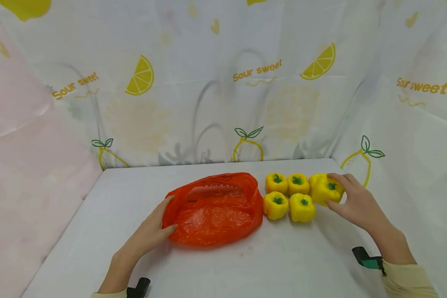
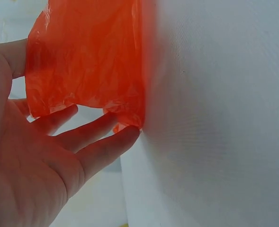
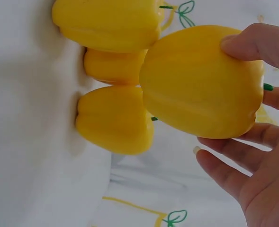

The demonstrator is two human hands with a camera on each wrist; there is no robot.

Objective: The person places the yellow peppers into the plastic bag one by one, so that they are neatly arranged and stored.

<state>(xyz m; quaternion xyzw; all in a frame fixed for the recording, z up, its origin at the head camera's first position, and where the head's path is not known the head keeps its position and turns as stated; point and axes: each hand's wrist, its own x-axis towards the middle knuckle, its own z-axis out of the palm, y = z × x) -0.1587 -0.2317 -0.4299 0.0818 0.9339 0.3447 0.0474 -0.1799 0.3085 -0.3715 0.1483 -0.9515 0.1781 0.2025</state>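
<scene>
A white counter [image 1: 216, 269] stands inside a tent of pale cloth printed with lemons and the words "Sour sweet". A person's two bare hands reach onto it from the near edge.

The left hand [image 1: 152, 231] lies low on the counter with its fingers straight and relaxed, the fingertips touching the near left edge of an orange plastic bag [image 1: 214, 209]. The bag lies flat and crumpled near the middle of the counter. In the left wrist view the fingers [image 2: 99, 142] spread under the thin orange film [image 2: 87, 56], which hangs over them; nothing is gripped.

The right hand [image 1: 355, 203] grips a yellow bell pepper [image 1: 327, 190], thumb on one side and fingers curled round the other. In the right wrist view the held pepper [image 3: 203, 80] appears lifted clear of the counter, the thumb [image 3: 257, 42] pressing its top and the other fingers wrapped beneath. It sits at the right end of a cluster of peppers, just right of the bag.

Four more yellow peppers stand upright on the counter with green stems up, in two rows of two: back left [image 1: 276, 183], back right [image 1: 298, 183], front left [image 1: 275, 205], and front right [image 1: 302, 207]. They touch or nearly touch one another. Part of another yellow pepper [image 1: 314, 179] shows behind the held one. The front left pepper is just beside the bag's right edge.
</scene>
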